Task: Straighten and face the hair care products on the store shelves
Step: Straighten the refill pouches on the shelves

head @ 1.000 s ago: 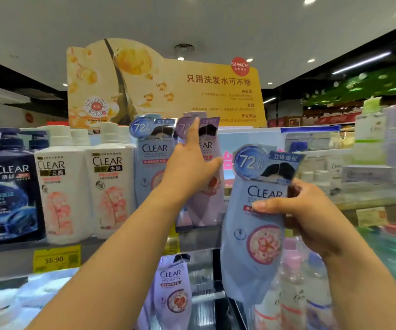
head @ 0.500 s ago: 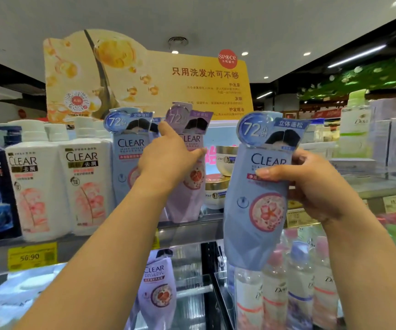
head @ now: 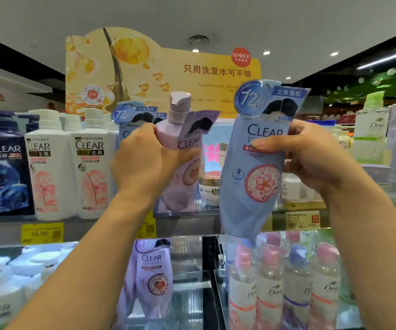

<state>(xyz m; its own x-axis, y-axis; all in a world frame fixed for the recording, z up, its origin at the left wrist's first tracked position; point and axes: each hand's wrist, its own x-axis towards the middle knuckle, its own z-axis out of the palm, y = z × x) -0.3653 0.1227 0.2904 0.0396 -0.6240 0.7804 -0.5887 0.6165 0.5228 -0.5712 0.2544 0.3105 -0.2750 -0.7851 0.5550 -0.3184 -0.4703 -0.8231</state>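
— On the top shelf (head: 187, 225), what does the left hand (head: 144, 160) have?
— Its fingers wrap a lilac bottle (head: 180, 163) near the shoulder. That bottle stands on the shelf, tilted a little, its label turned right and its pump cap above the hand.
— And the right hand (head: 311, 158)?
— It grips a blue bottle (head: 251, 182) at the upper body, thumb across the front under the CLEAR name. That bottle is held in the air before the shelf edge, label facing out, a blue 72 tag at its neck.
— What stands beside them?
— Left of the lilac one, another blue bottle (head: 124, 129) partly hidden behind the hand, then two white bottles (head: 68, 172) and a dark bottle (head: 1, 172). Between the hands sits a Dove jar (head: 208, 189), further back.
— Below?
— Another lilac bottle (head: 154, 277), and Dove bottles (head: 285, 287) at the right. A yellow price tag (head: 41, 232) reads 56.90.
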